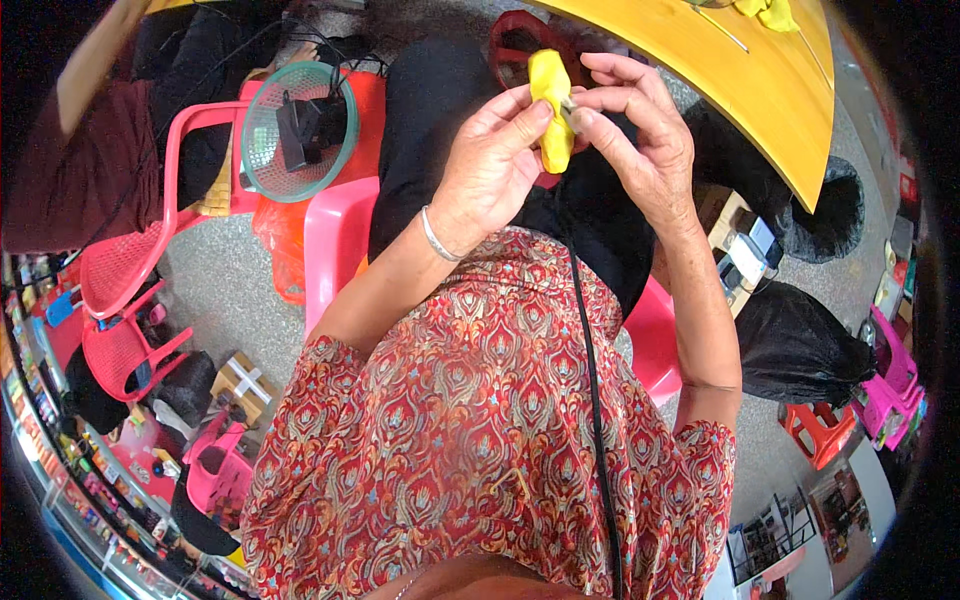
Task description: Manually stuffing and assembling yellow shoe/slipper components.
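Observation:
A long, puffy yellow piece (547, 82), soft-looking like cloth, stands upright in front of my lap. My left hand (492, 160) grips its left side, thumb pressed on the middle. From the other side, my right hand (645, 145) pinches thumb and forefinger together at the piece's right edge. Something small and dark shows between those fingertips, too small to name; the other right-hand fingers are raised and slightly bent.
A yellow tabletop (740, 70) curves past the upper right, with more yellow pieces (770, 12) and thin sticks on it. To the left, a pink chair (340, 225) stands near a green basket (300, 178) holding a black object. A black bag (800, 345) lies on the right.

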`<state>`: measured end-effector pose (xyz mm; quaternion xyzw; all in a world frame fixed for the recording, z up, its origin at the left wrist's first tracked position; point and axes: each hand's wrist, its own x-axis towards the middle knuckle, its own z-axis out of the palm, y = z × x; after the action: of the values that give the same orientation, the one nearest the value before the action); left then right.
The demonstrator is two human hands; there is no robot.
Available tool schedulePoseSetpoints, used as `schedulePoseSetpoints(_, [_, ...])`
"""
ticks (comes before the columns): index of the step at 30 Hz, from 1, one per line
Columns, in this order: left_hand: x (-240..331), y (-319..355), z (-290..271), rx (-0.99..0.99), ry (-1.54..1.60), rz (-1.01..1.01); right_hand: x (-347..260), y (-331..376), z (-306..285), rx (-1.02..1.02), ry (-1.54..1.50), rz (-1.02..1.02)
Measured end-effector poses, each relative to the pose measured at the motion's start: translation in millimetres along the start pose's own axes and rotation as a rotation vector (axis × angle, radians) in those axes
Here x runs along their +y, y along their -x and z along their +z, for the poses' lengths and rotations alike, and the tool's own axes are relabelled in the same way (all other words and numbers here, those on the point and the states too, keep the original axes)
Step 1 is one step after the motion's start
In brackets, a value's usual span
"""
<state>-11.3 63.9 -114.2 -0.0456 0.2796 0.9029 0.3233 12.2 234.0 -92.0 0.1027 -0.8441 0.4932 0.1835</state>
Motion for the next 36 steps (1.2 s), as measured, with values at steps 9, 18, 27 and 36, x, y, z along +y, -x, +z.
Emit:
schedulePoseSetpoints(9, [13.7,2.3,2.8,-0.017,-0.081,0.112,-11.6,3.9,5.8,-0.157,0.12,-0.015])
schedulePoseSetpoints(18, [14.0,-0.2,-4.9,-0.055,-0.245,0.093,-15.2,6.7,16.1,-0.14,-0.182,0.116])
schedulePoseSetpoints(27, [22.3,0.7,-3.3,-0.092,-0.068,-0.021,-8.1,3.2,7.8,-0.075,0.054,-0.016])
schedulePoseSetpoints(36, [25.2,3.9,-13.2,0.084,-0.89,0.335,-8.9,6.1,13.9,-0.075,0.057,-0.036])
